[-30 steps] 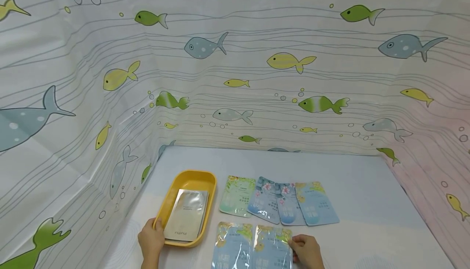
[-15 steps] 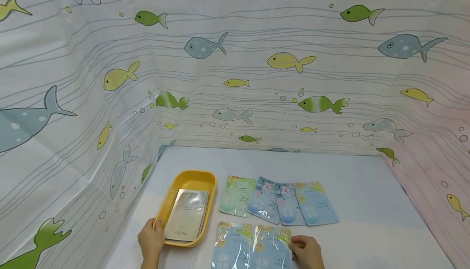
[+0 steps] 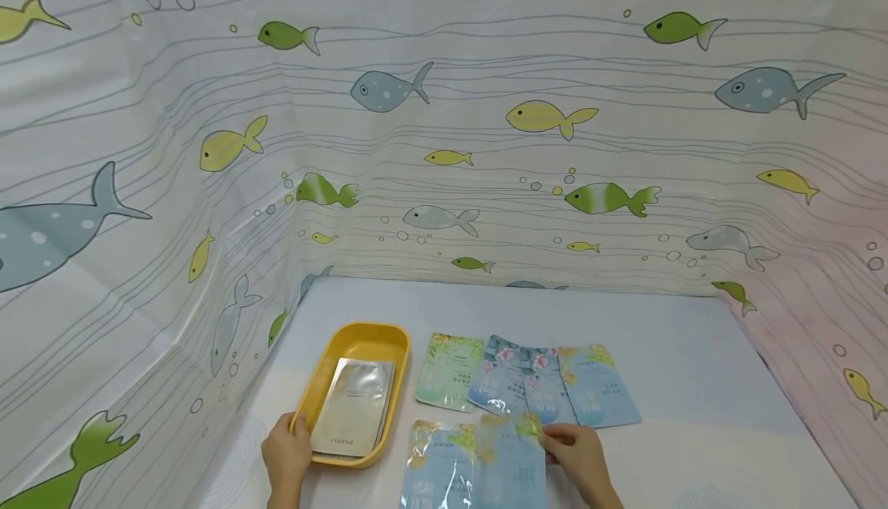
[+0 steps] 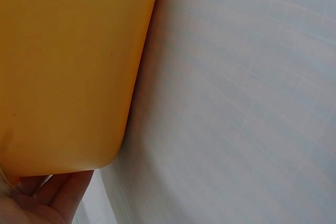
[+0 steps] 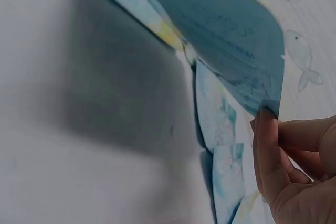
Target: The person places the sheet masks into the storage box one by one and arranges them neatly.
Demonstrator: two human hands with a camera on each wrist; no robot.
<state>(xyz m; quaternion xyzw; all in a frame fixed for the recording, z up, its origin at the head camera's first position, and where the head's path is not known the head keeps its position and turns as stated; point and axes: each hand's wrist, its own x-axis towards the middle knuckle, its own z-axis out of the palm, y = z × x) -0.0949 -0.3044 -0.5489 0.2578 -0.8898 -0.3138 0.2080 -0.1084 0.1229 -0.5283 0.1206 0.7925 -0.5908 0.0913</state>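
My left hand (image 3: pixel 286 447) grips the near left edge of a yellow plastic tray (image 3: pixel 402 339); in the left wrist view the fingers (image 4: pixel 65 195) curl under its rim. Inside the tray lie pale silvery face mask packets (image 3: pixel 354 405). Between thumb and fingertips, my right hand (image 3: pixel 576 455) pinches the upper right corner of a blue face mask packet (image 3: pixel 512 463). That packet is raised off the table and tilted, its underside (image 5: pixel 231 40) showing in the right wrist view. Just left of it lies another blue packet (image 3: pixel 438 466), its lower end cut off by the frame.
Behind the raised packet lie a green packet (image 3: pixel 449 370) and an overlapping row: two floral packets (image 3: pixel 501 374) (image 3: pixel 546 385) and a blue one (image 3: pixel 600 385). A fish-patterned sheet (image 3: pixel 486 185) walls the white table (image 3: pixel 694 370) at the back and sides.
My right hand has lifted the right-hand blue packet from the table, moving it slightly up and left. The left hand still holds the tray in the same place.
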